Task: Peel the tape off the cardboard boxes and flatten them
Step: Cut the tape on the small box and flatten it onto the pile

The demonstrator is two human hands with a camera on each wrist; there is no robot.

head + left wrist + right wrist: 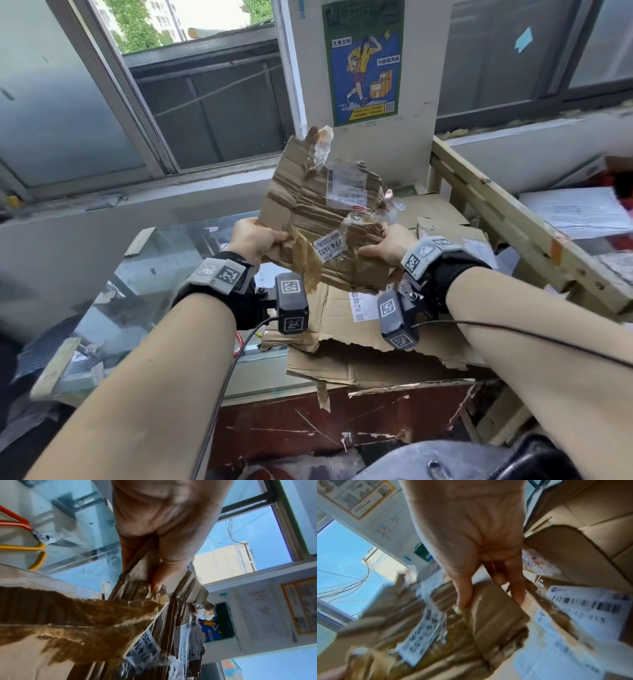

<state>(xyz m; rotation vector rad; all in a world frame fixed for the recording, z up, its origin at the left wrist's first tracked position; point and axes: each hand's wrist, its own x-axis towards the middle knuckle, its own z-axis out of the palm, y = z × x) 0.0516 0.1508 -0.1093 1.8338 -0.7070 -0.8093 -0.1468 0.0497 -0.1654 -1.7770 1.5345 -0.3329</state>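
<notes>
I hold a torn, flattened piece of cardboard box [308, 202] up in the air with both hands. My left hand [255, 240] grips its lower left edge, thumb on top [159, 574]. My right hand [387, 245] grips its lower right edge, thumb pressed on the face [462, 601]. Brown tape [306, 258] hangs loose from the lower edge between my hands. Crumpled clear tape [322, 144] sticks up at the top corner, and more clings near the white shipping labels [346, 186]. A white sticker reading 174-1403 [327, 245] sits near the bottom.
Flattened cardboard sheets [359, 346] lie stacked on the glass counter [164, 267] below my hands. A wooden frame [507, 219] stands to the right with papers behind it. Red and yellow handled pliers [29, 536] lie on the glass. Window and poster are ahead.
</notes>
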